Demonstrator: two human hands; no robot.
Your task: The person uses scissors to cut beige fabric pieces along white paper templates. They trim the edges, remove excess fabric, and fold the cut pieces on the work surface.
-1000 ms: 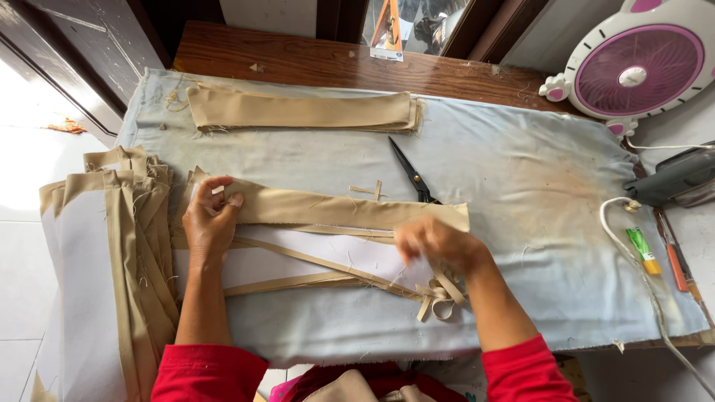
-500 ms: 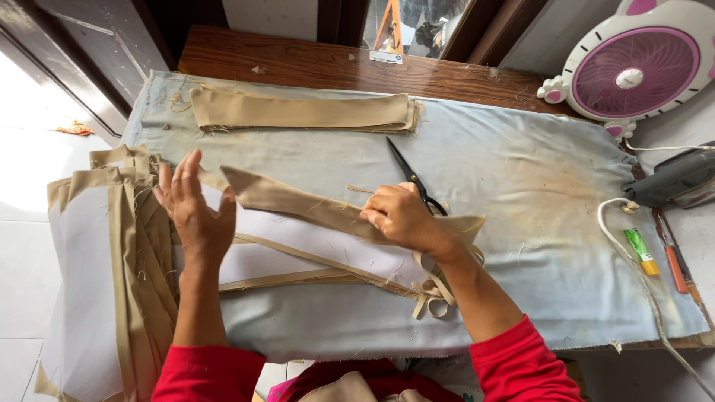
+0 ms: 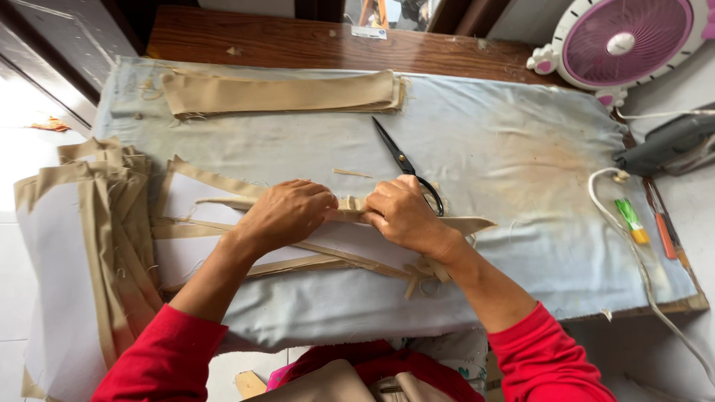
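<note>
Both hands, left hand (image 3: 287,212) and right hand (image 3: 402,212), pinch a folded tan fabric strip (image 3: 350,214) with closed fingers.

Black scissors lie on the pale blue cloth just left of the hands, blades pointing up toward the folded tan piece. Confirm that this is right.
Not quite. The head view shows the black scissors on the pale blue cloth just beyond the right hand, at the right of the pair, not left of the hands. The blades do point up toward the folded tan piece.

Matt tan cloth strip (image 3: 350,212); worn stained blue cloth cover (image 3: 521,164); glossy wood table (image 3: 298,45).
</note>
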